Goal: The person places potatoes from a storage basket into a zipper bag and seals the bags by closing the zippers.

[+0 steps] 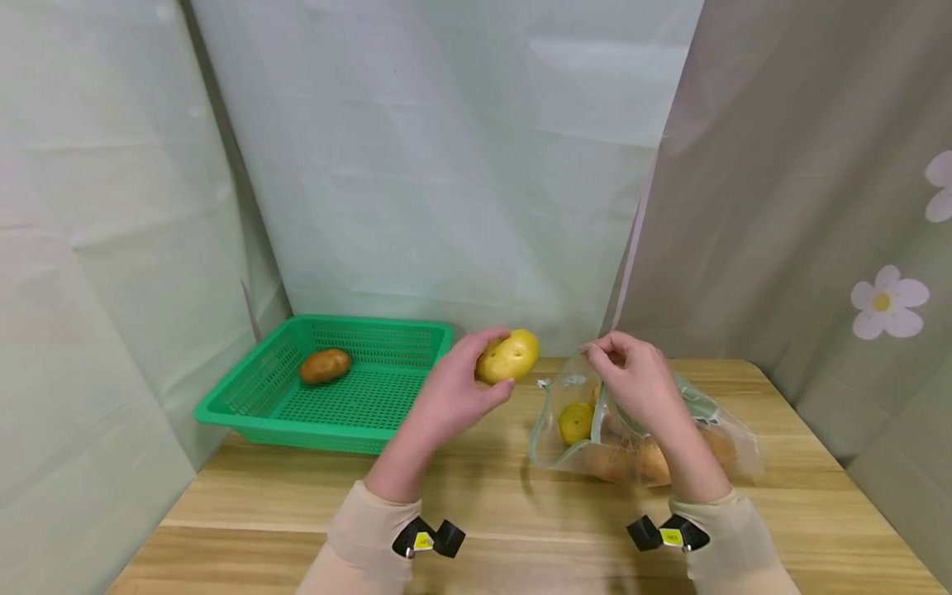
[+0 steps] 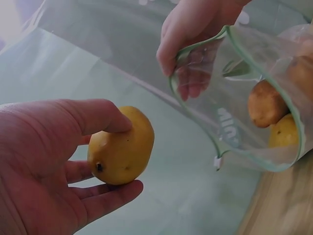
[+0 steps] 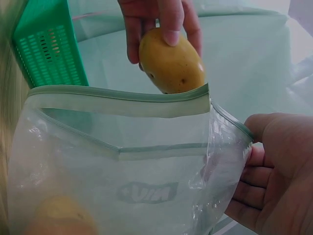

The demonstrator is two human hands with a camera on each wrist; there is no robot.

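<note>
My left hand (image 1: 464, 388) (image 2: 73, 166) holds a yellow potato (image 1: 509, 356) (image 2: 121, 146) (image 3: 171, 59) between thumb and fingers, just left of the mouth of a clear zip bag (image 1: 654, 434) (image 2: 244, 112) (image 3: 117, 166). My right hand (image 1: 632, 376) (image 2: 190, 34) (image 3: 274, 171) pinches the bag's green-edged rim and keeps the mouth lifted wide. Several potatoes lie inside the bag, one yellow (image 1: 576, 421) (image 2: 285, 133), others brown (image 2: 264, 104). The bag rests on the wooden table (image 1: 521, 496).
A green perforated basket (image 1: 245, 397) (image 3: 46, 49) stands at the table's back left with one brown potato (image 1: 325, 365) in it. Pale curtains close in the back and both sides; the right one has flower prints.
</note>
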